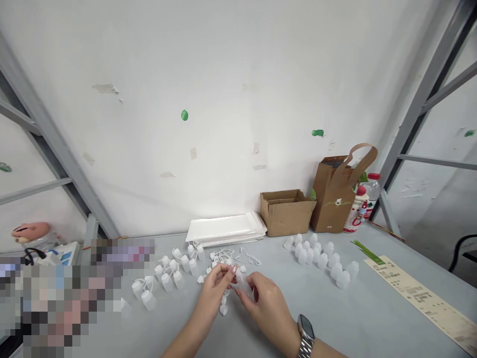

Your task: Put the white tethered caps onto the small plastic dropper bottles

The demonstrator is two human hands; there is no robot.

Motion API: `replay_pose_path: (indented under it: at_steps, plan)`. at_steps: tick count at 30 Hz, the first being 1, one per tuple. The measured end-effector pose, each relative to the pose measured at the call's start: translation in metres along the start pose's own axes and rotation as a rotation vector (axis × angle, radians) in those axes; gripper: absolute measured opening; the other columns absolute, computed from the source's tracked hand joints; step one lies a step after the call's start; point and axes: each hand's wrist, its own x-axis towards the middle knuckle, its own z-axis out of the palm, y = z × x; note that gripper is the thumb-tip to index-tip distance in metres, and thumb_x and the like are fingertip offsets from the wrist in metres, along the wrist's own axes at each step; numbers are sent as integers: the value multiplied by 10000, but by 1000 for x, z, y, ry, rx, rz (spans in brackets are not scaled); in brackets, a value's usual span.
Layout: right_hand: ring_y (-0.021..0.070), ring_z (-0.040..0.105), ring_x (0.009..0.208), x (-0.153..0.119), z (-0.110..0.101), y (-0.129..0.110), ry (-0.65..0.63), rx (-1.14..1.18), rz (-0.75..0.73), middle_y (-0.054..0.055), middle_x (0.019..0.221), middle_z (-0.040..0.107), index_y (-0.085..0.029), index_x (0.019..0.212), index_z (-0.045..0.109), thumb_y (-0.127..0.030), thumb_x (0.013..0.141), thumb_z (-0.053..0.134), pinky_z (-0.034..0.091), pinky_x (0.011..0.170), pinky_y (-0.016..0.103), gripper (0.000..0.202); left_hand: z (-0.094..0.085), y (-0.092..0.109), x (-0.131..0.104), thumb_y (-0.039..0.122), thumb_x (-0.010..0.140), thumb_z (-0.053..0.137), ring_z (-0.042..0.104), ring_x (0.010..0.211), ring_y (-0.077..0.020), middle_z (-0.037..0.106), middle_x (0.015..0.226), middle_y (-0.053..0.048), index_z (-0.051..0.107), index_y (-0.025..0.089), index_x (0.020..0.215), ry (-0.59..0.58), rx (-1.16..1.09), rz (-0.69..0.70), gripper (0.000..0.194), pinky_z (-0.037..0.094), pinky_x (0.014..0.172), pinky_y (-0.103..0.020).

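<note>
A small translucent plastic bottle point(244, 284) is held tilted between my two hands above the grey table. My right hand point(267, 297) grips its body with thumb and fingers. At the bottle's upper end my left hand point(219, 279) pinches with thumb and forefinger; whether a cap is in that pinch is hidden. Around and behind the left hand lie loose white caps with straps point(223, 256). Further left stand several capped bottles point(166, 282), joined in pairs by white straps. Several small translucent bottles without straps point(322, 261) stand in a group to the right.
White padded envelopes point(223, 229), a cardboard box point(286, 219), a brown paper bag point(331, 199) and a red-capped bottle point(372, 191) line the wall. A long printed paper strip point(417, 296) and green ties point(367, 252) lie at right. Blurred items cover the left side.
</note>
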Motion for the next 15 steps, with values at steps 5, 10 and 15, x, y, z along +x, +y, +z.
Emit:
replay_pose_path:
  at_steps: [5,10,15]
  plan:
    - [147,532,564,0,-1,-2,-24,-21,2,-3,645,598,-196,710,506,-260,784,570,351,530,223,116,1,2,-3,440,608,696,603,799,-209,668,775,-43,634,180,823,-25,-91,13,343,448,718,-291]
    - [139,525,557,0,-2,-4,-36,41,42,-8,656,607,-205,710,506,-263,792,551,352,534,220,111,1,7,-6,386,636,691,606,913,-245,706,893,-87,685,168,793,-61,-122,-40,269,434,815,-308]
    - [142,526,581,1,-2,-4,-44,109,73,-2,674,607,-204,729,514,-290,803,530,370,546,221,114,2,10,-8,341,655,668,563,1035,-270,702,967,-97,704,170,850,-123,-189,-95,262,366,935,-353]
